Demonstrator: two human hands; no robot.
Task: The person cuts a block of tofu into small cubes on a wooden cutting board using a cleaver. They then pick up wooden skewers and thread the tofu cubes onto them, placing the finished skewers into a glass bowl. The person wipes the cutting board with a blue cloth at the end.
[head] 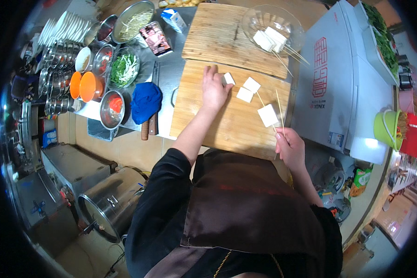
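Note:
On the nearer wooden cutting board (194, 114), my left hand (213, 88) has its fingers around a white block, possibly tofu (228, 79). Right of it lie two flat white squares (252, 84), their corners close together. My right hand (289, 144) pinches thin wooden skewers at the board's right edge. One skewer (261, 99) passes by a third white square (267, 115), which sits just beyond the fingertips; another skewer (279, 107) points away from me. At the far right, a clear glass bowl (252, 21) holds several skewered white pieces (264, 40).
Left stand a blue cloth (146, 100) over knives with wooden handles (153, 125), a steel bowl of red food (112, 109), a glass bowl of chopped greens (124, 69), orange bowls (91, 86) and a phone (156, 39). A white freezer (328, 76) borders the right.

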